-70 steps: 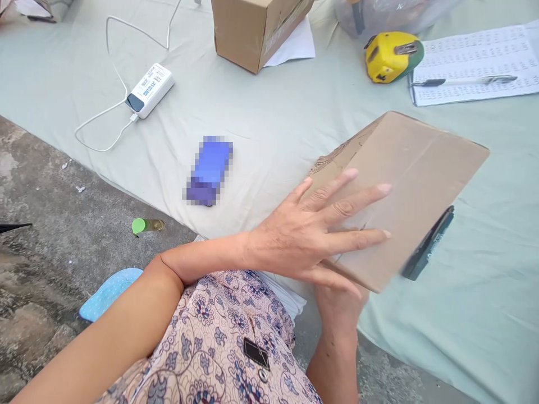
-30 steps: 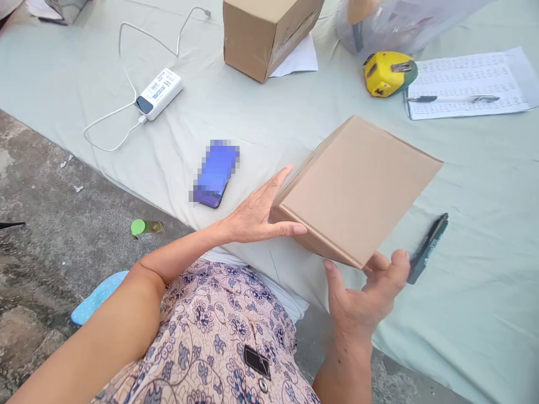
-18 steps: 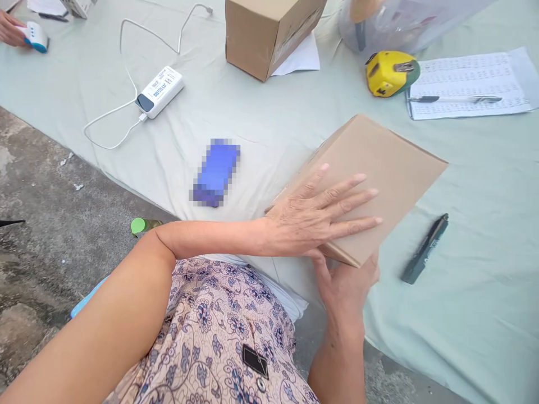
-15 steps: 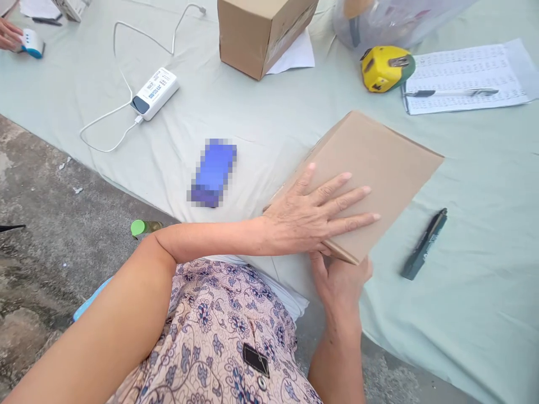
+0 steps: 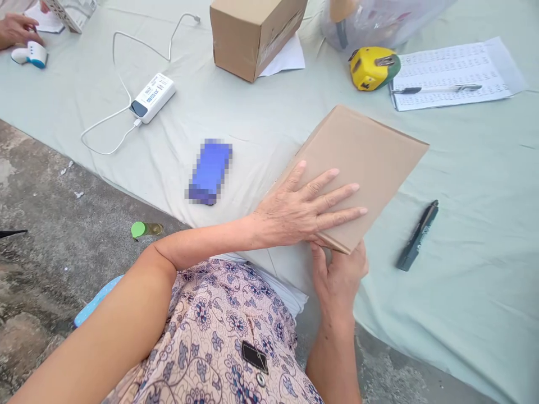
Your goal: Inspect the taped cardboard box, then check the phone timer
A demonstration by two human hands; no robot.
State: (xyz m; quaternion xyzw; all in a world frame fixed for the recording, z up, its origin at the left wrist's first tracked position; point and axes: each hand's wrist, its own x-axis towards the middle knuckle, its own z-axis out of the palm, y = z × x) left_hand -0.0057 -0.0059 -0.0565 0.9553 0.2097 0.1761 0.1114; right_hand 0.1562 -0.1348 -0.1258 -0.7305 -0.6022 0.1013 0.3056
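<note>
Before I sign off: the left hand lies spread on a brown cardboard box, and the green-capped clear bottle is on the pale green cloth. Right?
No: the green-capped clear bottle is on the grey ground, not the cloth, in the head view. The left hand does lie spread on a brown cardboard box.

Power bank (image 5: 153,98) print, paper (image 5: 448,64) rows, marker (image 5: 418,237) lettering, all illegible
</note>
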